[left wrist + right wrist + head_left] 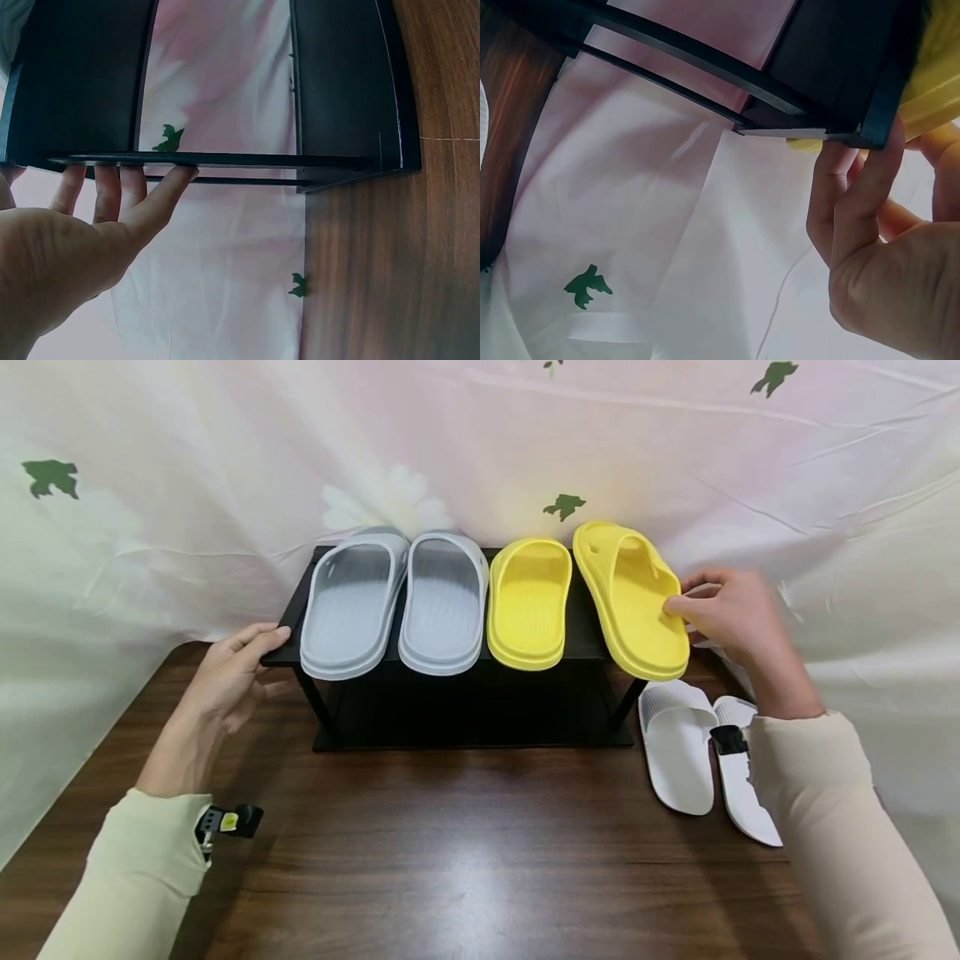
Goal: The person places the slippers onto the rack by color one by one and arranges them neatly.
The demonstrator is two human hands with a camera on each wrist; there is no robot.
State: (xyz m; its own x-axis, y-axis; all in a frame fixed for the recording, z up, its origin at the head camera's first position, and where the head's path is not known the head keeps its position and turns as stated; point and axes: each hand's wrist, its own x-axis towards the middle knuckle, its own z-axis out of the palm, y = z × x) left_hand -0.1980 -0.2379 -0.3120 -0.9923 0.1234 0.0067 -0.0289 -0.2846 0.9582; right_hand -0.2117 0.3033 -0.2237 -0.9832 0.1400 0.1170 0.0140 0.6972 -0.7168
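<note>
A black two-tier shoe rack stands against the draped cloth, with a grey pair and a yellow pair of slippers on its top shelf. My left hand holds the rack's left end, thumb on the top corner; its other fingertips touch the black side bar. With my right hand I pinch the side of the right yellow slipper, thumb over its inner edge. This slipper sits slanted at the rack's right end. The other yellow slipper lies straight, beside the grey slippers.
A pair of white slides lies on the brown wood-grain surface to the right of the rack, partly behind my right sleeve. The pale cloth with green leaf shapes hangs close behind and along both sides.
</note>
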